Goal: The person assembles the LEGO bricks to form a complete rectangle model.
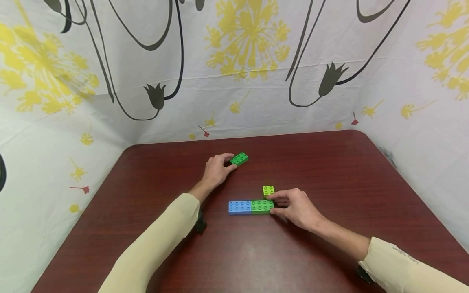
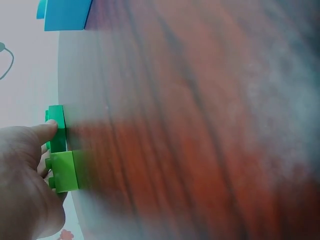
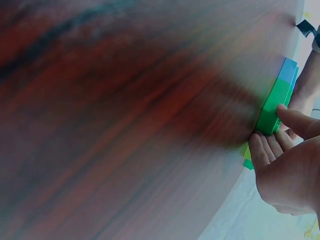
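Note:
A dark green building brick (image 1: 239, 158) with studs on top lies toward the back of the table, set at a slant. My left hand (image 1: 216, 170) pinches its left end between thumb and fingers. Nearer me, a blue brick (image 1: 239, 207) and a green brick (image 1: 261, 206) stand end to end in a row. The right hand (image 1: 299, 208) grips the green brick's right end, its thumb (image 3: 284, 111) on the near side and the forefinger at the far side. Just behind that end sits a small lime brick (image 1: 268, 190), close by the right forefinger.
A dark red-brown wood table (image 1: 234, 252) spreads under both hands, with rounded far corners. White cloth (image 1: 227, 110) printed with yellow and grey flowers hangs behind and at the sides. Each sleeved forearm has a dark device at the wrist.

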Action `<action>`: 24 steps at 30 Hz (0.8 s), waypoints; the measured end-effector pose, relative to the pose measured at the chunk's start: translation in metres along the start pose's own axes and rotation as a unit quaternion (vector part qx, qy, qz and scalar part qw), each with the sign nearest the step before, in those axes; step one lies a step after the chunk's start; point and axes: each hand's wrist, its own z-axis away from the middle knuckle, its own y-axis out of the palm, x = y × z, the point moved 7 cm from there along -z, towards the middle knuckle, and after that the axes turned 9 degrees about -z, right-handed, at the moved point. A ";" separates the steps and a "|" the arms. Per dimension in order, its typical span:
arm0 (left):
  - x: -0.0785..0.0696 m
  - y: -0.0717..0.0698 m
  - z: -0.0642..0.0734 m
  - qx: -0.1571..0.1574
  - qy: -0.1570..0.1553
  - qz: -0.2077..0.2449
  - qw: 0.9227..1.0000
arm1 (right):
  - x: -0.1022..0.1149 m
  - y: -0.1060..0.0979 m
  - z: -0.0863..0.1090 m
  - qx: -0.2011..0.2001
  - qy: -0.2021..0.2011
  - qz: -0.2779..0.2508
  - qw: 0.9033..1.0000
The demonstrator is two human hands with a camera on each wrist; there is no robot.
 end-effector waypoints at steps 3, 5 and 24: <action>0.000 -0.002 0.000 -0.006 0.005 0.001 1.000 | 0.000 0.000 0.000 -0.001 0.000 0.001 1.000; 0.000 -0.003 0.000 -0.012 0.009 0.004 1.000 | 0.000 0.000 0.000 0.000 0.000 0.002 1.000; -0.013 -0.034 0.012 -0.049 0.054 0.052 0.996 | 0.000 -0.001 -0.001 0.002 -0.006 0.005 1.000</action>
